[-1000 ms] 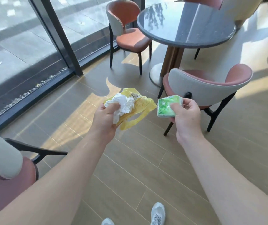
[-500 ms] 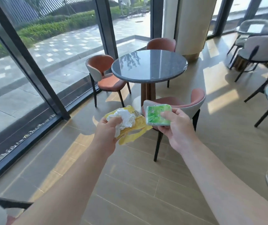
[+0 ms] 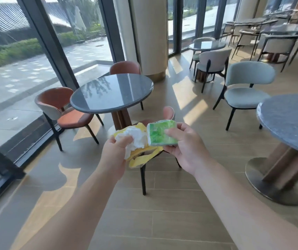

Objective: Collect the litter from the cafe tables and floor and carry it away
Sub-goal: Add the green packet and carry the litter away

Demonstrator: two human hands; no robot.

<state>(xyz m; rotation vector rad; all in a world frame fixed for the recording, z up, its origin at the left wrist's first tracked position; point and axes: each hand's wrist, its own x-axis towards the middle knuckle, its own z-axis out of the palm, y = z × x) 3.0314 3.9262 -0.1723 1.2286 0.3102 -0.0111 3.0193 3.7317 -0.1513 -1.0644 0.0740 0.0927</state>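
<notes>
My left hand (image 3: 114, 156) grips a crumpled white tissue (image 3: 134, 139) together with a yellow wrapper (image 3: 142, 157), thumb pressed over the tissue. My right hand (image 3: 186, 147) pinches a green packet (image 3: 161, 135), thumb on its face, fingers curled beneath. All three items are held in the air on the near side of the round dark table (image 3: 112, 92), above a chair (image 3: 169, 112) drawn up to it; the packet touches the tissue's right edge. A rust-coloured chair (image 3: 59, 105) stands left of that table.
</notes>
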